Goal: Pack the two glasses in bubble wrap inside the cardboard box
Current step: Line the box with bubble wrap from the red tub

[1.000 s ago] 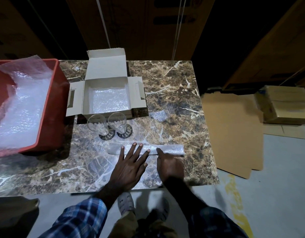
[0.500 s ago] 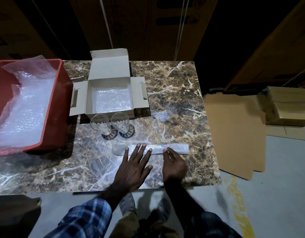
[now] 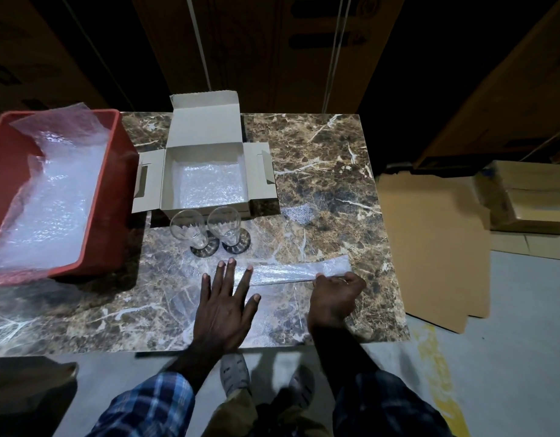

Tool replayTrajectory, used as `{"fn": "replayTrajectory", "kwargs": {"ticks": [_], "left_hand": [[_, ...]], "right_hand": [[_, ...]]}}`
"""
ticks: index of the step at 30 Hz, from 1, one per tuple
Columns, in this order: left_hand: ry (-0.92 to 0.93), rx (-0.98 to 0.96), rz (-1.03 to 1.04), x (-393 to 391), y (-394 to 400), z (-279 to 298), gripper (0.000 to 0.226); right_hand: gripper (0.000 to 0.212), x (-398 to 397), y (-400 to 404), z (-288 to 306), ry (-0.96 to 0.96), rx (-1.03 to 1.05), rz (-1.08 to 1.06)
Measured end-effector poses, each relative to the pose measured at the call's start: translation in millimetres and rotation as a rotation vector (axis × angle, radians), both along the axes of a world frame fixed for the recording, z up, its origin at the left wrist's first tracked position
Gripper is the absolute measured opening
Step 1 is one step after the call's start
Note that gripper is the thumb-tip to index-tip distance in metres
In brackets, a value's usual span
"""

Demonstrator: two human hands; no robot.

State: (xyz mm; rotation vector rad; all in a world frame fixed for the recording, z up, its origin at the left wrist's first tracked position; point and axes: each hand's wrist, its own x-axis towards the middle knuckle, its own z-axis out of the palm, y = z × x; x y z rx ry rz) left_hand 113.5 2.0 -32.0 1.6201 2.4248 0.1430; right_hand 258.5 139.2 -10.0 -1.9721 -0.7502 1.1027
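Observation:
Two clear glasses with dark bases, the left glass (image 3: pixel 190 229) and the right glass (image 3: pixel 225 225), stand side by side just in front of the open cardboard box (image 3: pixel 206 152), whose floor is lined with bubble wrap. A sheet of bubble wrap (image 3: pixel 297 270) lies on the marble table near the front edge, its far edge folded into a strip. My left hand (image 3: pixel 223 305) lies flat with spread fingers on the sheet's left part. My right hand (image 3: pixel 335 293) pinches the folded strip near its right end.
A red plastic crate (image 3: pixel 115 171) holding more bubble wrap sits on the table's left side. A small scrap of wrap (image 3: pixel 299 213) lies right of the box. Flat cardboard sheets (image 3: pixel 430 241) and stacked cartons (image 3: pixel 531 197) lie on the floor to the right.
My right hand has slid to the right along the folded strip and now pinches its right end. My left hand has stayed flat on the sheet.

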Motion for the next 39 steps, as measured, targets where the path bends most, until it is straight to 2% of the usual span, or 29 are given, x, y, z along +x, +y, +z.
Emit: {"fn": "replayTrajectory", "kwargs": {"ticks": [3, 8, 11, 14, 17, 20, 24, 28, 31, 33, 34, 39], "left_hand": [[0.021, 0.004, -0.034, 3.2, 2.4, 6.9, 0.064], [0.05, 0.047, -0.223, 15.0, 9.1, 11.4, 0.062], [0.049, 0.036, -0.23, 17.2, 9.4, 6.1, 0.062], [0.043, 0.027, -0.241, 15.4, 9.2, 4.1, 0.06], [0.062, 0.011, -0.24, 10.6, 9.1, 4.0, 0.059], [0.053, 0.0, -0.188, 3.1, 5.4, 3.8, 0.06], [0.029, -0.004, -0.153, -9.2, -3.5, 1.9, 0.059], [0.026, -0.02, -0.193, -15.1, -5.3, -0.7, 0.057], [0.021, -0.004, -0.203, -15.0, -3.9, -0.8, 0.056], [0.021, 0.0, -0.208, -15.4, -3.0, 0.4, 0.055], [0.015, 0.003, -0.21, -15.7, -2.5, 1.0, 0.055], [0.012, 0.018, -0.227, -13.6, -1.4, 2.8, 0.054]], "right_hand": [[0.054, 1.0, 1.2, -4.3, 0.025, 0.0, -0.019], [0.059, -0.3, 2.6, -11.7, 0.084, -0.006, -0.012], [0.058, -4.3, 2.4, -7.0, 0.146, -0.012, -0.035], [0.057, -12.2, 0.3, -3.9, 0.106, -0.087, -0.011], [0.051, -18.0, 0.0, -13.3, 0.082, -0.174, 0.031], [0.029, -18.1, 2.5, -17.4, 0.012, -0.168, 0.058], [0.011, -20.4, -5.6, 7.8, -0.182, 0.024, 0.216], [0.012, -27.8, -22.6, 12.7, -0.349, 0.428, 0.512], [0.01, -34.1, -34.0, 14.5, -0.519, 0.619, 0.728], [0.013, -37.9, -39.6, 15.1, -0.619, 0.646, 0.807], [0.015, -39.8, -41.5, 12.7, -0.607, 0.641, 0.819], [0.045, -46.1, -45.4, 1.5, -0.39, 0.445, 0.696]]}}
